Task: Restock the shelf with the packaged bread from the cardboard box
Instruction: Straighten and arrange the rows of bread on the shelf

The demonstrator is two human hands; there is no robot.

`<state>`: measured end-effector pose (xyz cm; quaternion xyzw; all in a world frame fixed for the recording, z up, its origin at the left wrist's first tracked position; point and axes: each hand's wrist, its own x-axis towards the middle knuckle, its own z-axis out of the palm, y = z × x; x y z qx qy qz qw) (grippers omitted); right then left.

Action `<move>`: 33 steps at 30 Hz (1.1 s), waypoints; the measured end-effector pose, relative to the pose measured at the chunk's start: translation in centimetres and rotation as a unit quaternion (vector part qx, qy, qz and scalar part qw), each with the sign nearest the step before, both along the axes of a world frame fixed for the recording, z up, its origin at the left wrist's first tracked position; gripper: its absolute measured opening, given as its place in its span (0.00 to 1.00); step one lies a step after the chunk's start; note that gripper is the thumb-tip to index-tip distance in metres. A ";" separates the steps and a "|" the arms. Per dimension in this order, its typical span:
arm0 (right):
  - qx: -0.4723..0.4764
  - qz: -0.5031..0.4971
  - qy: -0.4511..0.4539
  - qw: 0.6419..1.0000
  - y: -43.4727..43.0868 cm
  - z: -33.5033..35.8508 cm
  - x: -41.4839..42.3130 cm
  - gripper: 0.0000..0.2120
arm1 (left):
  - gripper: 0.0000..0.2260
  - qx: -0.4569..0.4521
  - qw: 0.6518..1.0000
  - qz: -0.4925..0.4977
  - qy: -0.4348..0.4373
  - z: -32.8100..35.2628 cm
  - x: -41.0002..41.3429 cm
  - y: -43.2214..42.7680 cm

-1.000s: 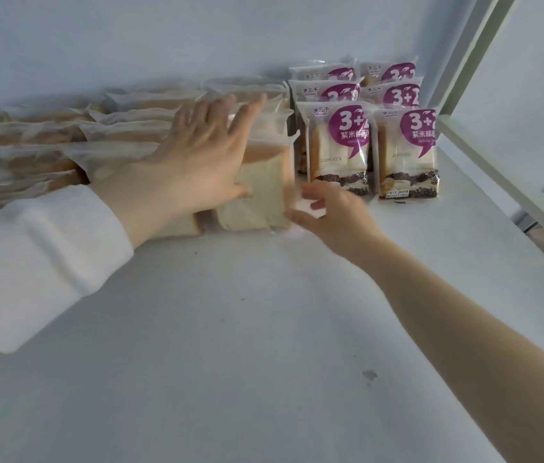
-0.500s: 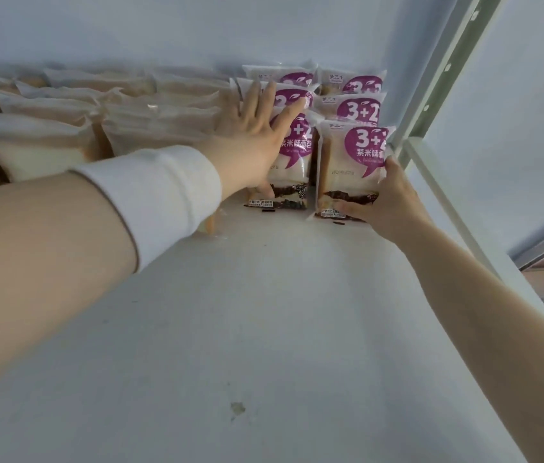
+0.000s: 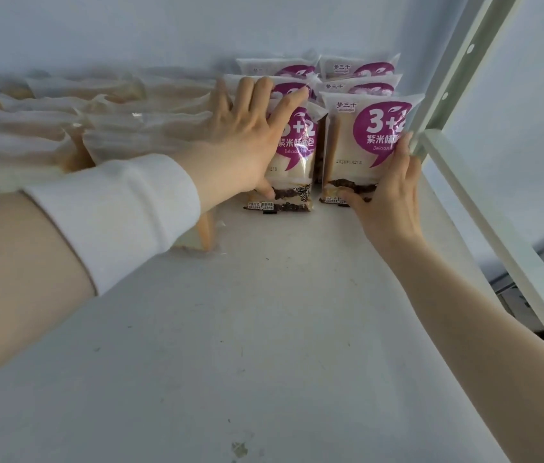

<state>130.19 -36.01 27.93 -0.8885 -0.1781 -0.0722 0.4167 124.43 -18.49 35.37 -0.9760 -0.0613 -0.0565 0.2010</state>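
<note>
The two front purple-and-white packaged breads (image 3: 361,145) are best squared by even pressure from both sides: the left hand (image 3: 244,145) is laid flat, fingers released, on the left pack (image 3: 297,162), while the right hand (image 3: 387,195) is wrapped around the right pack's outer edge. They stand upright at the back right of the scuffed white shelf (image 3: 264,345), just beside the perforated upright post (image 3: 464,61), with clear-wrapped loaves (image 3: 113,128) alongside and a pale wall behind; no cardboard box is seen.

Shop or stockroom. White metal shelf (image 3: 264,329) with perforated upright post (image 3: 464,61), retail-style. Identical printed bread packs (image 3: 357,145) fronted in rows, purple "3+2" labels facing out; clear-wrapped bread packs (image 3: 103,128) lined up in rows beside them. Multiples of same product signal stocked merchandise.
</note>
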 end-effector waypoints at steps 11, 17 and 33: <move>-0.054 0.035 0.038 0.997 5.0 0.0 -4.9 0.27 | 0.38 -0.063 0.997 -0.009 0.050 3.9 1.4 1.7; -0.043 -0.043 0.047 0.997 8.3 -0.2 -4.3 0.21 | 0.37 -0.076 0.997 -0.009 0.001 3.7 1.0 2.1; -0.080 0.014 0.052 0.995 7.7 0.3 -4.3 0.26 | 0.34 -0.075 0.997 -0.024 0.024 3.6 0.9 2.7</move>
